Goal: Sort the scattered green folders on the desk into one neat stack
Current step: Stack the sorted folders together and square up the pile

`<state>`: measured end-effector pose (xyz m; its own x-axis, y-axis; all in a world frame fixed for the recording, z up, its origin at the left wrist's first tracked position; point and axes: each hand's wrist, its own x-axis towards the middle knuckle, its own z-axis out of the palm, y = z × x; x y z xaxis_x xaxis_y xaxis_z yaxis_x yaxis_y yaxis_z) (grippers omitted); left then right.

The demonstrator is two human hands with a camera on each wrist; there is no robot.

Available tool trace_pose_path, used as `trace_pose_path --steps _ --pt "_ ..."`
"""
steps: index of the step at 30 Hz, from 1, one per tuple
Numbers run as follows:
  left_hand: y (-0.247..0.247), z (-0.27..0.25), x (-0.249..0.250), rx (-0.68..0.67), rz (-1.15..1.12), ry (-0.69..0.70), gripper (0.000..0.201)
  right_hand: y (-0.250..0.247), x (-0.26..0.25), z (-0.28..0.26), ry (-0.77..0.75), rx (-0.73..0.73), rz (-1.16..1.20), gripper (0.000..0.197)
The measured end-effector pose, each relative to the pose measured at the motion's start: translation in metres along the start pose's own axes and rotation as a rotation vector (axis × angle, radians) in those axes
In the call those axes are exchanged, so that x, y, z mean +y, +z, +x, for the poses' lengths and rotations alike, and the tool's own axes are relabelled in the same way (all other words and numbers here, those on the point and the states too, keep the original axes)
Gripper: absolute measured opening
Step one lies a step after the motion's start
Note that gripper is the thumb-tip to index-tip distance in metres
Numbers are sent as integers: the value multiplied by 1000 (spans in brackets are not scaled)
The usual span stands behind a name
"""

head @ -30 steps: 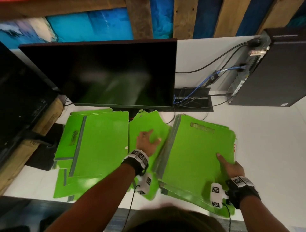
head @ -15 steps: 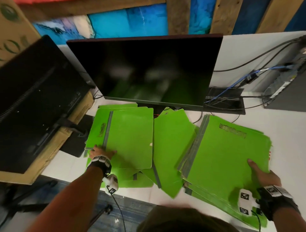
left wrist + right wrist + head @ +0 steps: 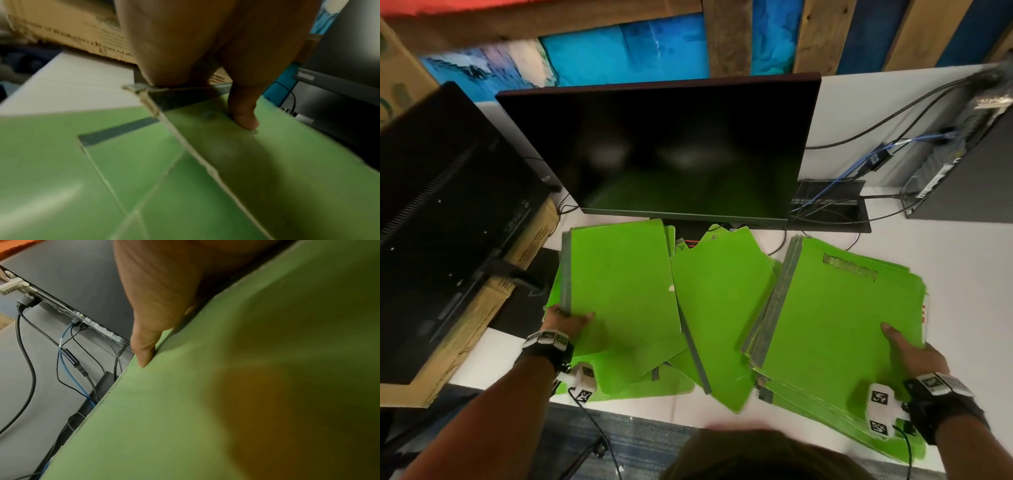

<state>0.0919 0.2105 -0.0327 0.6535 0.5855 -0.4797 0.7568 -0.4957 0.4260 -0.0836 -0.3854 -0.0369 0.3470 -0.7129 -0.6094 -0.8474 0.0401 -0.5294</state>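
Gathering step: left hand [image 3: 566,322] pinches the left folder [image 3: 619,284]; right hand [image 3: 914,353] grips the right stack [image 3: 835,329]. Next, the folder must transfer onto the stack.

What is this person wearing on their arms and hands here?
Both forearms are bare, no sleeves, no gloves. The left hand and right hand each have a black wrist strap topped by a white band of small square black-and-white markers, a white marker-tagged camera block, and a thin black cable.
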Motion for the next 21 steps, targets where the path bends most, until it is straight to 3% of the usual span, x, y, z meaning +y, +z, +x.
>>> trace_pose_path --steps 3,8,10,13,15,16,18,21 --pt "-2 3 1 -61 37 -55 81 1 0 1 -4 7 -3 77" --pt "5 -18 23 -156 387 66 45 3 2 3 15 26 -9 80" --pt "7 -20 32 -193 562 135 50 4 2 3 13 25 1 87" --pt "13 -25 39 -116 649 192 61 5 3 4 11 11 20 105" --pt "23 -39 46 -35 533 167 50 6 5 6 11 9 21 100" --pt "32 -47 48 -36 306 91 50 7 6 8 15 14 15 92" --pt "53 -71 52 -168 -191 -110 59 7 8 14 14 30 3 80" --pt "94 -92 45 -308 -471 -171 84 6 8 17 9 25 -4 77"
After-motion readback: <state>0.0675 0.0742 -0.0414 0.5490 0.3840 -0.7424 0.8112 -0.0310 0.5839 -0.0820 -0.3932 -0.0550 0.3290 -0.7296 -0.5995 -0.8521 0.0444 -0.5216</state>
